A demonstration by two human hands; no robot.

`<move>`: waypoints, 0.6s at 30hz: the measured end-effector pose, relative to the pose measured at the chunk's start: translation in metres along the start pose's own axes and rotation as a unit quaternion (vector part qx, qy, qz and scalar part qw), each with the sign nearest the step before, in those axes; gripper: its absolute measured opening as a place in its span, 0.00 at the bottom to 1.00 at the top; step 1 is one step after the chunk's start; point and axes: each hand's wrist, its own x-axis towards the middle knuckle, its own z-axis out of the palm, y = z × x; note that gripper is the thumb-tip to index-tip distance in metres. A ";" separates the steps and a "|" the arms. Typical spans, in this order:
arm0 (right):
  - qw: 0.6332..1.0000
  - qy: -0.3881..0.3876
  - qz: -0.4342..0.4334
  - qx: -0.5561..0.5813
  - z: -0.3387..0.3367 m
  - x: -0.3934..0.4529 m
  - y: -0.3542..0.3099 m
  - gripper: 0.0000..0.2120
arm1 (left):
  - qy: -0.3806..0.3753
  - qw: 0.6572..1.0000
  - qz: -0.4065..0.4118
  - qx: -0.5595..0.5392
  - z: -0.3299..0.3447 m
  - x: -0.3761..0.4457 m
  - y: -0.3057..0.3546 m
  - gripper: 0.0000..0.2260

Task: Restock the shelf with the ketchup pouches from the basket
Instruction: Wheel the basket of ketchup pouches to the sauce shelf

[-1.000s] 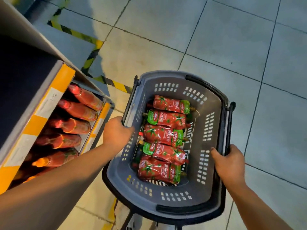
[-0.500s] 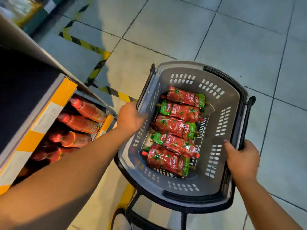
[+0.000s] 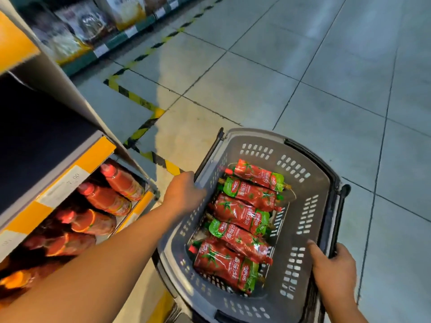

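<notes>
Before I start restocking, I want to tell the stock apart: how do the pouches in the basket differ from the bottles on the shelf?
The pouches are flat, soft packs, red with green ends; the bottles are rounded, with red caps and orange label bands. The pouches lie loose in a row in the grey basket; the bottles sit lined up on the shelf behind its yellow edge. Both look red and lean or lie rather than stand upright.

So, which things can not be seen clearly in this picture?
- Basket underside and stand: head view, hidden by the basket, cut by the bottom edge.
- Pouches under the top layer: covered by those above.
- Price label on the shelf: blurred.
- Left hand fingertips: hidden behind the rim.
- Right hand fingers: curled under the rim.
</notes>
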 end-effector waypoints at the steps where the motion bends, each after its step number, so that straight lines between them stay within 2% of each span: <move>1: 1.000 -0.004 -0.001 0.009 0.000 0.004 0.003 0.12 | 0.004 1.000 0.003 0.016 0.002 0.003 0.001 0.13; 5: 0.999 -0.021 0.000 0.032 0.000 0.009 0.015 0.13 | 0.034 0.999 0.012 0.031 0.006 0.007 -0.002 0.15; 11: 0.997 -0.051 0.011 0.058 0.006 0.004 0.025 0.14 | 0.041 0.995 0.026 0.090 0.002 -0.002 -0.006 0.18; 18: 0.991 -0.088 0.046 0.095 0.007 -0.030 0.046 0.13 | 0.044 0.990 -0.001 0.131 -0.006 -0.037 -0.026 0.18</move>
